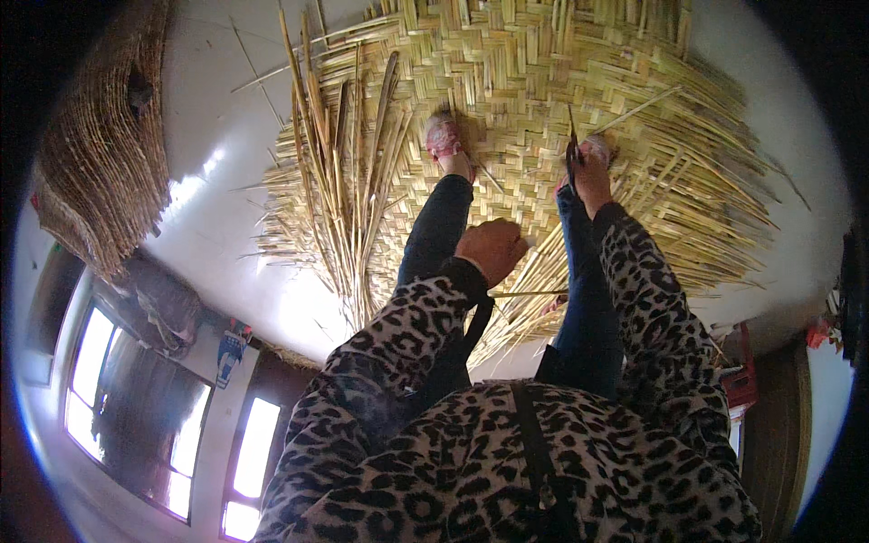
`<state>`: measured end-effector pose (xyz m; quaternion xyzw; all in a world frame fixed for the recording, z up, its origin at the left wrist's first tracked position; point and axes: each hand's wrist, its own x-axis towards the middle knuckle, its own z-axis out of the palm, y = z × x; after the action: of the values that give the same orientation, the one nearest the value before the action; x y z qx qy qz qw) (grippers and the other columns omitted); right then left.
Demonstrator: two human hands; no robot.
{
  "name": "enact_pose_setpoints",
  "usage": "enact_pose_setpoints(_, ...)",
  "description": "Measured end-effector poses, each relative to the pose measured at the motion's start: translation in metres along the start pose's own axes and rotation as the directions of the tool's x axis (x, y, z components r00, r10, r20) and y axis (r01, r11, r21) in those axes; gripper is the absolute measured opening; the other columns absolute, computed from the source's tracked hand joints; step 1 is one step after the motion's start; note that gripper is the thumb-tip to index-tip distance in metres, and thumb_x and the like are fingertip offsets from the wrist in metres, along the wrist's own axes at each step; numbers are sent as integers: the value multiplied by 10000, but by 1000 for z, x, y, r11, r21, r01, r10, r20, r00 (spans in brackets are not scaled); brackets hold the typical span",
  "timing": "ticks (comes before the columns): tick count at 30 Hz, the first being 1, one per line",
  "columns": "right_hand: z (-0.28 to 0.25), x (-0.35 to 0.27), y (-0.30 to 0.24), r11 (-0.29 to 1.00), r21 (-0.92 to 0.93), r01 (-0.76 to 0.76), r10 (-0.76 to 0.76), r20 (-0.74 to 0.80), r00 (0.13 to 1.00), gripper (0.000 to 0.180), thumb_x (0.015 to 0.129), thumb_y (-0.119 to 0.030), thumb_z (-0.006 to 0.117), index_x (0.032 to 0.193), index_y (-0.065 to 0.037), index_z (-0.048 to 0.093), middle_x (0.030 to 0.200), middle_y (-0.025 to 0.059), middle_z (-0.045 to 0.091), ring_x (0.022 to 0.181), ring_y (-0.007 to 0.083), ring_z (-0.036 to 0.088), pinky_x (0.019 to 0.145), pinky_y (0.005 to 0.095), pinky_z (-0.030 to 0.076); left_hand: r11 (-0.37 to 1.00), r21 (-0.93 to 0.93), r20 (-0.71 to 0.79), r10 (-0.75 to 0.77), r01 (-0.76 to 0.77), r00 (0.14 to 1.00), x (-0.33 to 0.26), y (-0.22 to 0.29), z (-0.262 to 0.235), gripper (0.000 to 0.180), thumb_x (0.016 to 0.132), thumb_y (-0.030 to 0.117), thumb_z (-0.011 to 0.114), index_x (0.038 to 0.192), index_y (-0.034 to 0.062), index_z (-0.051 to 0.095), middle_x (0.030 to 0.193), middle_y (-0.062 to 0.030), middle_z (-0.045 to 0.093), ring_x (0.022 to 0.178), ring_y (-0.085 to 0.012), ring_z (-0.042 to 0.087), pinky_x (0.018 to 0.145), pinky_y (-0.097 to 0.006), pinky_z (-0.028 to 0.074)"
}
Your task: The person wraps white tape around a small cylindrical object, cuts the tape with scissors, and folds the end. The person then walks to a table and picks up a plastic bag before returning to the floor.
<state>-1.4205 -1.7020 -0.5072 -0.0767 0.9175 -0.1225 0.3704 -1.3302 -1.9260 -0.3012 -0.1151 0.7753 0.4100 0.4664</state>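
A large woven mat (pixel 516 109) of yellow-green flat strips spreads over the floor beneath my feet. My right hand (pixel 593 184) is closed round a dark, narrow, pointed tool (pixel 572 156), its tip pointing away from me; its exact kind does not show. It is beside my right foot, over the mat. Nearer to me and between my legs, my left hand (pixel 493 251) is curled closed above the mat. Whatever its fingers may hold is hidden. Just right of it, loose strip ends (pixel 529 294) fan out from the weave.
A bundle of long loose strips (pixel 348 172) lies across the mat's left part. Unwoven ends (pixel 706 208) stick out along the right edge. My feet in pink footwear (pixel 443 138) stand on the weave. A brown ridged mat (pixel 109 136) is at the far left, windows (pixel 136 407) at lower left.
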Motion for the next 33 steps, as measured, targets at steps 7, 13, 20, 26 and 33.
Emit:
enact_pose_setpoints(7,48,86,-7,889,-329,318,-341,-14,940,296,906,-274,607,996,8,632,865,204,663,833,374,603,744,504,482,998,3,68,-58,58,996,71,-22,34,349,916,337,503,858,24,646,905,-208,652,877,-402,641,812,-495,501)
enact_pose_setpoints(13,90,145,-8,993,0,119,-118,-89,989,254,852,-156,608,1080,-48,630,941,184,644,882,347,615,762,430,503,984,122,130,112,-128,985,108,-15,42,285,845,320,580,868,63,701,848,-174,680,836,-365,673,721,-486,529)
enact_pose_setpoints(20,116,183,22,583,-512,631,-676,125,726,234,938,-237,560,1061,-45,616,894,190,626,869,349,615,761,438,501,890,127,-379,451,-438,808,108,34,-26,184,739,245,631,817,79,644,827,-74,610,811,-240,590,725,-374,452)
enact_pose_setpoints(26,89,218,24,858,-197,474,-351,449,822,413,994,-345,502,800,-3,630,704,160,580,671,305,593,616,481,446,897,352,-276,372,-267,886,96,10,-82,160,745,226,617,811,81,632,828,-50,592,810,-203,572,719,-351,425)
enact_pose_setpoints(33,45,233,17,962,154,225,-267,700,662,425,1009,-405,494,961,-11,647,810,114,646,772,233,618,712,418,483,823,447,-132,448,-351,884,147,2,-124,163,756,221,615,827,75,628,810,-59,597,833,-228,599,753,-397,452)
